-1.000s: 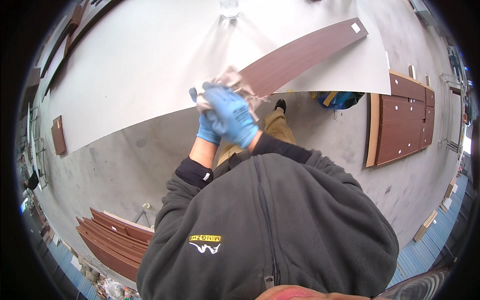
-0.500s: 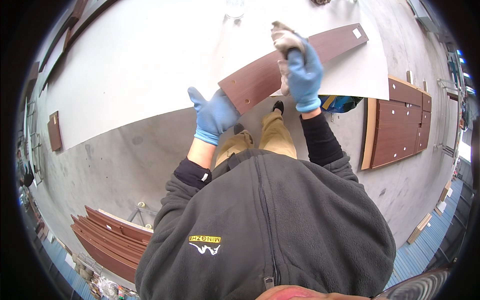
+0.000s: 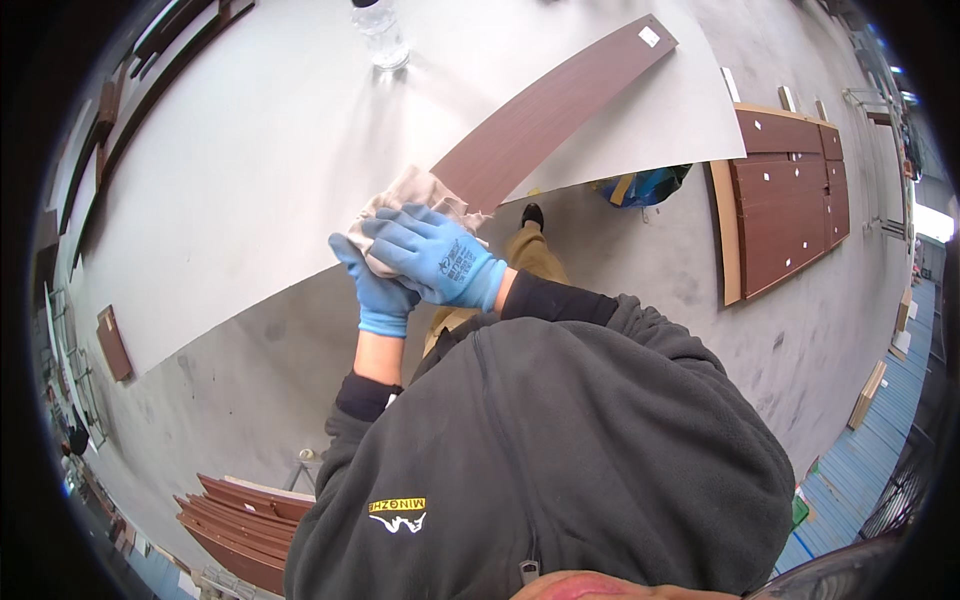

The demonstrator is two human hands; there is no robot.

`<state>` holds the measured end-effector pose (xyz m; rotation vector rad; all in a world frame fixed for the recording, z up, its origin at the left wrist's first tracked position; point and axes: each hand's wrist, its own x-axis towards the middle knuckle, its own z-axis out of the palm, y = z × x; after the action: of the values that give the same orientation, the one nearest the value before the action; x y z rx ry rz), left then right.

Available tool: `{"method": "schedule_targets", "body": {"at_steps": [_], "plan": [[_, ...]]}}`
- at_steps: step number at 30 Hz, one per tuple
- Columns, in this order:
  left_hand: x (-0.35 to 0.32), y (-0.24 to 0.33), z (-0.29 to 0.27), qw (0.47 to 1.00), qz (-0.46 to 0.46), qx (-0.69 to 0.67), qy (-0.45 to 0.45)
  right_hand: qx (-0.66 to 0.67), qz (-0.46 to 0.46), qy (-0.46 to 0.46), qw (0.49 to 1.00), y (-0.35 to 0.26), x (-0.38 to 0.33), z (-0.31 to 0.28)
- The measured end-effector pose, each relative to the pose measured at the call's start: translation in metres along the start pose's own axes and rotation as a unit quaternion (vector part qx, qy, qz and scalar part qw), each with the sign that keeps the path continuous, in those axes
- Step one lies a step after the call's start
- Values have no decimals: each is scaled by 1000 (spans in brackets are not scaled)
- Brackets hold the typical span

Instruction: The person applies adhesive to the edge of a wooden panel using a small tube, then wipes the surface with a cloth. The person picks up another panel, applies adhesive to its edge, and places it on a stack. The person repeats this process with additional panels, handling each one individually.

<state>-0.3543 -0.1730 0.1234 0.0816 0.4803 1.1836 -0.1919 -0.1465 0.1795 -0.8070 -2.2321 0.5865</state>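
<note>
A long reddish-brown wooden board (image 3: 565, 110) lies slantwise over the white tabletop, its far end bearing a small white label. Its near end is covered by a crumpled off-white cloth (image 3: 412, 190). My right hand (image 3: 440, 258), in a blue glove, presses this cloth over the board's end, its fingers wrapped on the fabric. Beneath it, my left hand (image 3: 378, 295), also gloved in blue, grips the same end from the near side; its fingers are largely hidden by the cloth and the right hand.
A clear bottle with a dark cap (image 3: 382, 38) stands on the white tabletop (image 3: 250, 190). Stacked brown panels (image 3: 790, 200) are at the right, more brown boards (image 3: 240, 530) at the lower left. A blue bag (image 3: 650, 187) sits under the table's near edge.
My right hand has swept the cloth from the board's middle down to its near end, meeting my left hand. The view has shifted, showing more of the bottle.
</note>
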Motion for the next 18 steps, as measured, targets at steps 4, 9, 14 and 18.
{"method": "schedule_targets", "body": {"at_steps": [4, 9, 14, 18], "plan": [[5, -8, 23, 991, -88, -87, -51, -19, 27, -4, 999, 41, -18, -18], [15, -13, 21, 987, -86, -139, -7, -170, 68, 107, 977, 153, -26, -92], [16, -13, 28, 992, -63, -97, -53, -184, 71, 51, 979, 154, 0, -124], [20, -29, 61, 974, 3, 74, 215, -4, -86, -87, 993, 65, 3, -58]]}}
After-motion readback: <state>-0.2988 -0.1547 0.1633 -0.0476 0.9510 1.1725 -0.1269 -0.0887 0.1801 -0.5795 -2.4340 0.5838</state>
